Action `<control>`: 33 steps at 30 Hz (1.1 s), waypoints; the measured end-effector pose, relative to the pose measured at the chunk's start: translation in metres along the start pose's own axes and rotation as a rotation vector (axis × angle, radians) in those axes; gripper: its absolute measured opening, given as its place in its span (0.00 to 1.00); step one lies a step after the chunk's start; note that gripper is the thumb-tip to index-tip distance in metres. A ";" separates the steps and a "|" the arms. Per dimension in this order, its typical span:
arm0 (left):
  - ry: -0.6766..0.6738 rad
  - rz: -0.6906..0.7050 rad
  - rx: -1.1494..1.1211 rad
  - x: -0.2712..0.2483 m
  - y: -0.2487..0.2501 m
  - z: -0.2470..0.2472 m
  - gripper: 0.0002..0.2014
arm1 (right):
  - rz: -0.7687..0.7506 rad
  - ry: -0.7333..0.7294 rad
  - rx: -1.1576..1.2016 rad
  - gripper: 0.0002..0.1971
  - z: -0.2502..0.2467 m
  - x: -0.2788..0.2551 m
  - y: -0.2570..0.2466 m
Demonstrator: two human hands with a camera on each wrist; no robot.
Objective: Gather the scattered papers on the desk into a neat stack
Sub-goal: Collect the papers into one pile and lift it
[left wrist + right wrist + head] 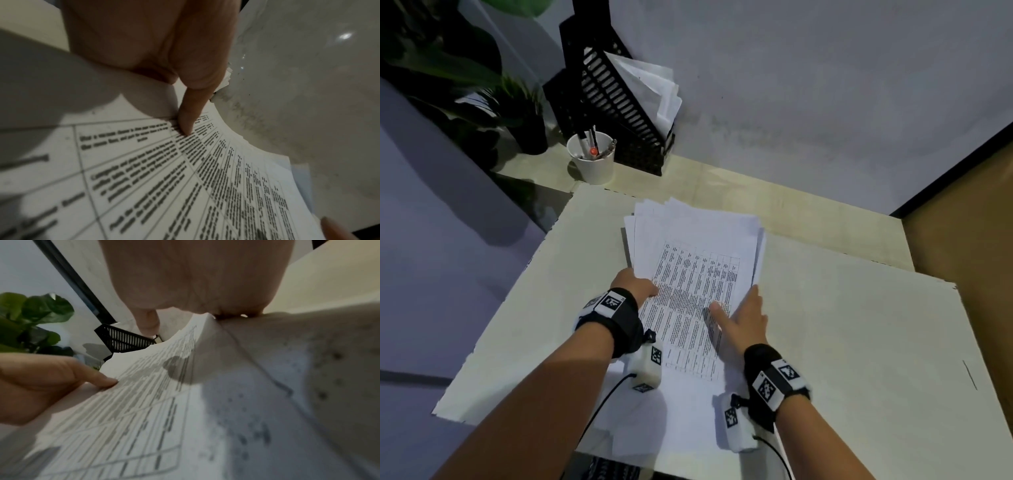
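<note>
A loose stack of white papers (695,274) lies in the middle of the white desk board (842,325), its top sheet printed with a dense table (205,178). My left hand (640,282) holds the stack's left edge: the thumb (187,116) presses on the top sheet and the fingers are hidden under the edge. My right hand (743,308) lies at the right edge with straight fingers against it, where the sheets (144,402) curl up. Its thumb (148,322) hovers above the page. The far corners of the sheets fan out unevenly.
A white cup of pens (592,157) and a black mesh file holder with papers (613,113) stand at the back left, by a plant (482,85). More white sheets (654,428) lie under my wrists near the front edge. The board drops off at the right.
</note>
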State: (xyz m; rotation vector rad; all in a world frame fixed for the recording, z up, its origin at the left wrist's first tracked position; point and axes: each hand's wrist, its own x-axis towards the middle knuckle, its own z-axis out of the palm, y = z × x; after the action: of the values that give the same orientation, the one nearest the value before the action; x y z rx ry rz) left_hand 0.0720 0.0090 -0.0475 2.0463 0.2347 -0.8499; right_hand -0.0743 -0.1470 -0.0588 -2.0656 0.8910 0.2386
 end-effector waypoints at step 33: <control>0.048 0.734 -0.480 -0.079 0.093 0.003 0.22 | -0.422 0.561 0.914 0.43 -0.125 -0.033 -0.074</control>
State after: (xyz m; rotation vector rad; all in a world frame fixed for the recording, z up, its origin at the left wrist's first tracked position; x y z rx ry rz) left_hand 0.0546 -0.0367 0.0642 1.5203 -0.2611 -0.2486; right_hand -0.0670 -0.1984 0.0808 -1.3813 0.6576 -0.8629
